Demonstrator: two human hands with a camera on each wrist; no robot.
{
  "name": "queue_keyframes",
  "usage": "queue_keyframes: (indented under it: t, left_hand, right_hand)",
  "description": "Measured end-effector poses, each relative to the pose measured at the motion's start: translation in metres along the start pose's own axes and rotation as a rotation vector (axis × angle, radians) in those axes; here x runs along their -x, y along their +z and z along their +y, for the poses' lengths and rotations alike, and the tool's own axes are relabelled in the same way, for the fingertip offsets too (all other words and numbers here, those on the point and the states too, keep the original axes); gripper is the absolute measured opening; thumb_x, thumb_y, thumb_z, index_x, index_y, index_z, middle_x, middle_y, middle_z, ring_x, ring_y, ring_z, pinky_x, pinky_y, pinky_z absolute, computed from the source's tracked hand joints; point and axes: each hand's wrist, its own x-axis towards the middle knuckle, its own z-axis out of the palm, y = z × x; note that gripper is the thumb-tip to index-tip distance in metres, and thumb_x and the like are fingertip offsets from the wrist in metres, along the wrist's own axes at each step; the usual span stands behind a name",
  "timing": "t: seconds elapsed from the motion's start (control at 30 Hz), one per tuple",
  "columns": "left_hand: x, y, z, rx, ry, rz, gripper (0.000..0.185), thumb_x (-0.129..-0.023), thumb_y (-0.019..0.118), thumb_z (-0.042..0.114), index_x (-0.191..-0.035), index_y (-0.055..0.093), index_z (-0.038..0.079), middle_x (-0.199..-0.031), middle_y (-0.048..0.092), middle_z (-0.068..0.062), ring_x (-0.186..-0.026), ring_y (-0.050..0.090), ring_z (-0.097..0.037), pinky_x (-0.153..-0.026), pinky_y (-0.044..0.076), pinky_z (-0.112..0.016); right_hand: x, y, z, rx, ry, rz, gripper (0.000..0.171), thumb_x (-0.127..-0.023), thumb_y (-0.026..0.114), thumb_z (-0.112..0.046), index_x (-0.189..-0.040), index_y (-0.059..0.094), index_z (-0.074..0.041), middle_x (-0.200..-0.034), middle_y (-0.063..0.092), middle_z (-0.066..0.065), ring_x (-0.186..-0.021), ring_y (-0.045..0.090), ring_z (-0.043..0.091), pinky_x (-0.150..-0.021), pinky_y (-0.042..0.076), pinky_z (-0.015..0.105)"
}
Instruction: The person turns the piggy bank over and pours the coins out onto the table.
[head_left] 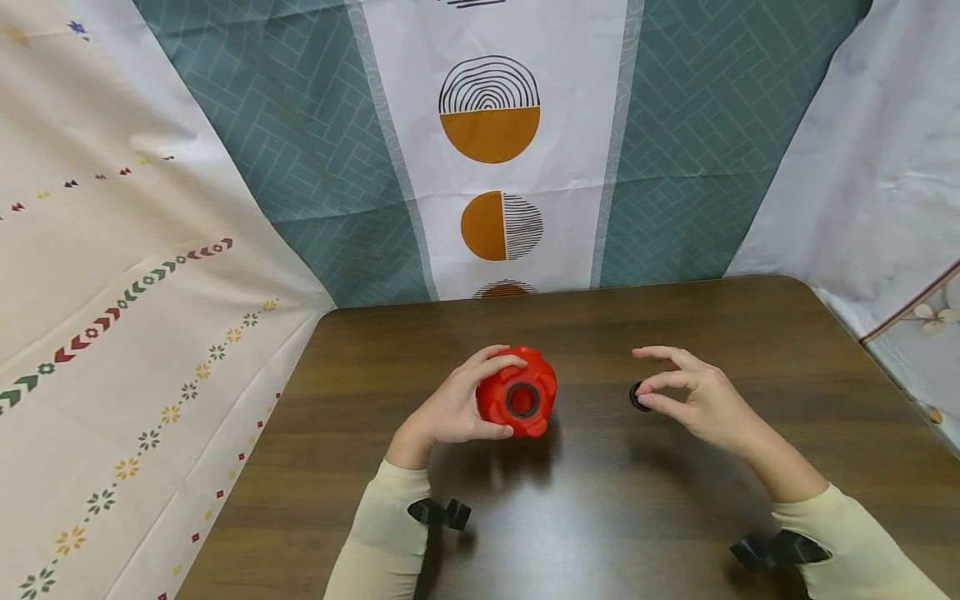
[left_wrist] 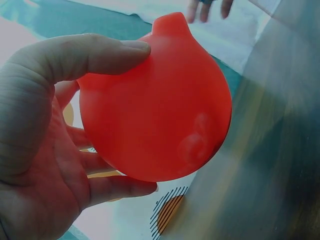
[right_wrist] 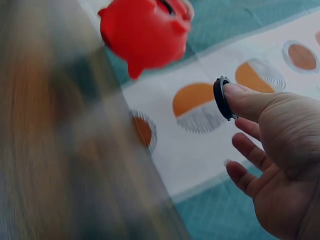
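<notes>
From the head view, the left hand [head_left: 453,408] is wrapped around a red plastic piggy bank [head_left: 517,392] sitting mid-frame over the dark wooden table [head_left: 600,517]. It's glossy and lumpy, with a round hole ringed in black facing the camera. Just right of center, the right hand [head_left: 693,398] pinches a small black plug [head_left: 637,397] between thumb and fingertips, well apart from the bank.

Left wrist view: the piggy bank [left_wrist: 160,105] fills the middle, smooth rounded red shell with a little nub at the top, thumb over the upper left and fingers curled under it.

Right wrist view is blurry, but the black plug [right_wrist: 220,97] shows edge-on at the thumb tip, center right, and the red piggy bank [right_wrist: 142,32] sits at the top of the frame.
</notes>
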Motion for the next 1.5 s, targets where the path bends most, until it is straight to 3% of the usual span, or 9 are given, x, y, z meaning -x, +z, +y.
queue_keyframes:
  t: [0.13, 0.3, 0.53, 0.73, 1.0, 1.13, 1.3, 1.5]
  left_hand:
    - [-0.001, 0.002, -0.011, -0.019, 0.004, -0.004, 0.078, -0.067, 0.086, 0.015, -0.134, 0.049, 0.029, -0.146, 0.035, 0.002, -0.130, 0.036, -0.017, -0.089, 0.052, -0.035]
    - [0.000, 0.002, -0.012, -0.008, 0.023, -0.007, 0.077, -0.067, 0.085, 0.018, -0.134, 0.049, 0.033, -0.145, 0.035, 0.004, -0.129, 0.037, -0.015, -0.087, 0.052, -0.033]
    - [0.000, 0.001, -0.006, -0.035, 0.051, 0.000, 0.076, -0.067, 0.086, 0.015, -0.134, 0.050, 0.022, -0.144, 0.037, -0.005, -0.130, 0.037, -0.021, -0.090, 0.051, -0.036]
    - [0.000, -0.005, 0.022, -0.018, 0.060, -0.011, 0.071, -0.068, 0.083, 0.006, -0.131, 0.051, 0.009, -0.142, 0.038, -0.017, -0.129, 0.039, -0.031, -0.090, 0.051, -0.038]
    - [0.000, -0.006, 0.033, -0.009, 0.061, -0.018, 0.069, -0.068, 0.082, 0.003, -0.130, 0.051, 0.006, -0.140, 0.039, -0.020, -0.127, 0.040, -0.033, -0.088, 0.052, -0.038]
    - [0.000, -0.005, 0.031, 0.003, 0.060, -0.022, 0.069, -0.069, 0.081, 0.003, -0.131, 0.051, 0.006, -0.141, 0.038, -0.020, -0.127, 0.039, -0.034, -0.088, 0.052, -0.037]
    - [-0.001, -0.004, 0.032, 0.005, 0.059, -0.025, 0.068, -0.069, 0.080, 0.003, -0.130, 0.051, 0.007, -0.141, 0.039, -0.020, -0.127, 0.039, -0.034, -0.089, 0.052, -0.037]
    - [-0.001, -0.003, 0.034, 0.007, 0.056, -0.027, 0.069, -0.068, 0.081, 0.002, -0.130, 0.051, 0.006, -0.140, 0.039, -0.020, -0.126, 0.040, -0.033, -0.088, 0.052, -0.038]
  right_hand:
    - [0.011, -0.008, 0.011, 0.029, 0.030, -0.002, 0.028, -0.074, 0.081, -0.003, -0.085, 0.074, -0.027, -0.114, 0.059, -0.004, -0.099, 0.052, 0.003, -0.059, 0.045, 0.017]
    - [0.021, -0.015, 0.025, 0.075, 0.051, 0.012, 0.027, -0.072, 0.083, -0.004, -0.083, 0.075, -0.026, -0.103, 0.059, -0.003, -0.090, 0.051, 0.002, -0.059, 0.044, 0.020]
    - [0.031, -0.024, 0.049, 0.149, 0.033, 0.021, 0.026, -0.070, 0.083, -0.002, -0.083, 0.076, -0.024, -0.097, 0.057, -0.006, -0.083, 0.048, 0.004, -0.059, 0.040, 0.018]
    - [0.037, -0.032, 0.070, 0.211, 0.085, 0.011, 0.020, -0.074, 0.081, -0.007, -0.085, 0.076, -0.024, -0.092, 0.054, -0.009, -0.077, 0.044, 0.002, -0.058, 0.037, 0.016]
    - [0.036, -0.035, 0.086, 0.286, 0.080, 0.035, 0.019, -0.073, 0.082, -0.009, -0.085, 0.078, -0.023, -0.088, 0.055, -0.008, -0.074, 0.045, 0.006, -0.058, 0.035, 0.017]
    - [0.035, -0.034, 0.092, 0.312, 0.125, 0.021, 0.014, -0.077, 0.080, -0.014, -0.087, 0.078, -0.023, -0.089, 0.057, -0.008, -0.077, 0.045, 0.006, -0.059, 0.036, 0.020]
    - [0.034, -0.031, 0.100, 0.306, 0.177, 0.011, 0.008, -0.080, 0.079, -0.016, -0.085, 0.078, -0.022, -0.087, 0.058, -0.009, -0.076, 0.046, 0.004, -0.060, 0.039, 0.021]
    - [0.034, -0.026, 0.110, 0.185, 0.226, -0.008, 0.006, -0.081, 0.078, -0.017, -0.085, 0.077, -0.022, -0.084, 0.060, -0.010, -0.074, 0.051, 0.001, -0.060, 0.041, 0.017]
